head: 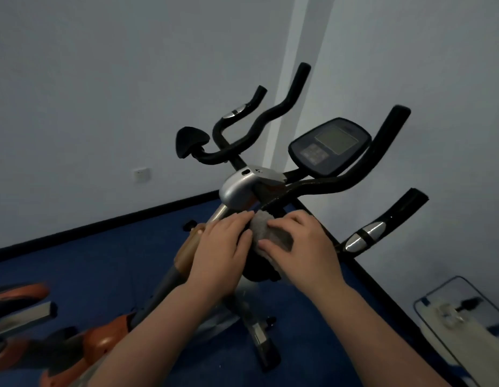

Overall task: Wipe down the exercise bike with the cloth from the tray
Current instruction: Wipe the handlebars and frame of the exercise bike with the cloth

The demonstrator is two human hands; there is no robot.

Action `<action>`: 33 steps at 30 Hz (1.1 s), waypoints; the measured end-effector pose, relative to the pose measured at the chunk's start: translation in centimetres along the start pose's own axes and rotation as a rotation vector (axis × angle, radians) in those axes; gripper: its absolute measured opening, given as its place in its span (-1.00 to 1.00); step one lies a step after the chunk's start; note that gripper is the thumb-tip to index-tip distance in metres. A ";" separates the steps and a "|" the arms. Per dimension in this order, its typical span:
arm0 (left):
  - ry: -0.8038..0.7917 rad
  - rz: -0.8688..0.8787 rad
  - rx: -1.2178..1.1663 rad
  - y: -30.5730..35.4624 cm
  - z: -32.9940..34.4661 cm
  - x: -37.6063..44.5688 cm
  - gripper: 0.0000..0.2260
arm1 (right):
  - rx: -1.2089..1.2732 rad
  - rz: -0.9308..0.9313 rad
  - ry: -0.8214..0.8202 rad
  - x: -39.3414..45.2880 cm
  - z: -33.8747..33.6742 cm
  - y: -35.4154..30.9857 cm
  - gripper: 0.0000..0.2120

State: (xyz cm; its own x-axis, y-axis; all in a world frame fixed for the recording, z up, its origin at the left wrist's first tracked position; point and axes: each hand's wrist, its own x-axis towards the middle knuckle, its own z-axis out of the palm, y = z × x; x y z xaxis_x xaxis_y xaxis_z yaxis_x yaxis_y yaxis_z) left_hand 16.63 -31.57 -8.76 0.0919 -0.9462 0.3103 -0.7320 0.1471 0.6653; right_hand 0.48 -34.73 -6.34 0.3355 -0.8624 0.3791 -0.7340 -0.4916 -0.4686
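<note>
The exercise bike (240,188) stands in a room corner, with black handlebars, a silver stem housing and a console (330,146) with a grey screen. A grey cloth (266,229) is bunched against a black part just below the handlebar stem. My right hand (304,247) grips the cloth from the right, fingers and thumb curled over it. My left hand (223,247) rests on the left side of the same black part, its fingers touching the cloth's edge. What lies under the cloth is hidden.
Blue carpet (103,263) covers the floor, with a black skirting along pale walls. A second, orange and grey machine (27,311) sits at the lower left. A flat mop head (455,317) lies at the lower right. A wall socket (141,175) is on the left wall.
</note>
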 end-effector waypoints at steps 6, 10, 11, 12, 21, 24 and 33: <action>-0.112 0.120 -0.111 -1.2 -0.5 0.7 -0.63 | -0.078 0.129 0.052 -1.2 0.9 -1.4 -0.75; -0.167 0.166 -0.143 -2.2 -1.1 0.8 -0.61 | -0.065 0.238 0.124 -3.2 0.9 -2.5 -0.87; -0.181 0.178 -0.154 -2.6 -1.5 1.1 -0.62 | -0.053 0.259 0.146 -3.4 1.0 -2.8 -0.88; -0.187 0.192 -0.157 -2.8 -1.7 1.3 -0.63 | -0.053 0.270 0.160 -3.1 0.9 -3.0 -0.89; -0.270 0.258 -0.206 -4.1 -2.1 1.5 -0.59 | -0.306 0.284 0.160 -4.0 2.4 -5.1 -0.80; -0.299 0.259 -0.274 -4.6 -1.9 1.3 -0.57 | -0.330 0.295 0.120 -4.7 2.6 -5.5 -0.67; -0.350 0.285 -0.317 -5.2 -2.4 1.7 -0.57 | -0.522 0.270 0.030 -4.2 2.9 -7.3 -0.88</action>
State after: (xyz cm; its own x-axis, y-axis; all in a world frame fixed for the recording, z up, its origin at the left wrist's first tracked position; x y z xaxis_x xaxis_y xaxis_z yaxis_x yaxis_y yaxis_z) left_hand 22.19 -33.27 -10.02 -0.3495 -0.8878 0.2994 -0.4508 0.4395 0.7769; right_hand 6.17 -27.83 -6.86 0.0851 -0.9412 0.3271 -0.9873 -0.1239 -0.0998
